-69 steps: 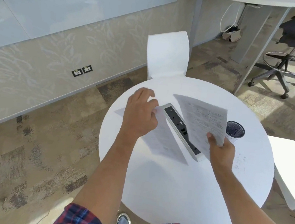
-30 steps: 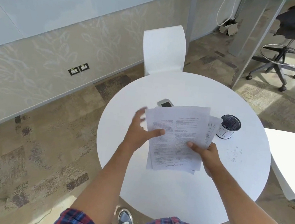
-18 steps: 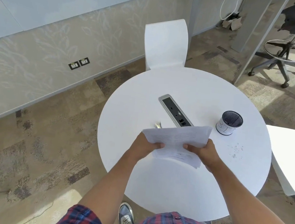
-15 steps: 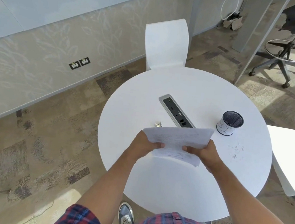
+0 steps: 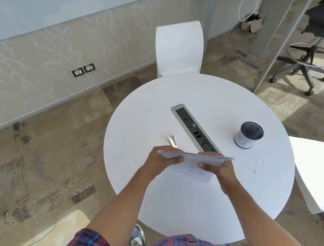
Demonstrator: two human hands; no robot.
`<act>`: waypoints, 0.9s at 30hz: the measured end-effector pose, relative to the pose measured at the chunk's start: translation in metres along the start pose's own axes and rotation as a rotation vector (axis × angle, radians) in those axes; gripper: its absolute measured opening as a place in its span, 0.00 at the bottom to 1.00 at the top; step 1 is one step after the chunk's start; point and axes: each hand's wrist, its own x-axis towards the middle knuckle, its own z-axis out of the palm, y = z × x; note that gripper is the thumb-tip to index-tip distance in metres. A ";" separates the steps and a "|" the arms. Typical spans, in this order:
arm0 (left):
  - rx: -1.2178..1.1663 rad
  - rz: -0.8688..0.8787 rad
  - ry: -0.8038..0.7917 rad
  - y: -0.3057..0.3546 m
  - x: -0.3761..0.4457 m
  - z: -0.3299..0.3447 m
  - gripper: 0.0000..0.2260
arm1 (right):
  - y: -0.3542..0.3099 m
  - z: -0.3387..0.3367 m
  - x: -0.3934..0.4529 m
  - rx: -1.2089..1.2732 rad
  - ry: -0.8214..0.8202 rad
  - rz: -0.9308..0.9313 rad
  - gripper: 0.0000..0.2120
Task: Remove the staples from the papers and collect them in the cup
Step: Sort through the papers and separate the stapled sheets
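Observation:
I hold a stack of printed papers (image 5: 190, 163) upright on its long edge above the round white table (image 5: 187, 207). My left hand (image 5: 162, 159) grips the stack's left end and my right hand (image 5: 219, 167) grips its right end. A black mesh cup (image 5: 248, 134) with a white label stands at the table's right side, apart from both hands. Several loose staples (image 5: 255, 166) lie scattered on the table in front of the cup. A metal staple remover (image 5: 172, 140) lies just beyond my left hand, partly hidden by the papers.
A grey power and socket strip (image 5: 194, 131) is set diagonally into the table's middle. A white chair (image 5: 178, 47) stands at the far side and another white chair (image 5: 318, 174) at the right. A black office stool (image 5: 312, 53) stands further back right.
Both hands gathered the loose sheets into one stack, drew it toward me and stood it on edge. The socket strip and the staple remover came into view.

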 end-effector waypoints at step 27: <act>-0.137 -0.091 0.056 -0.012 0.008 -0.007 0.08 | 0.014 -0.004 0.014 0.025 0.027 0.161 0.14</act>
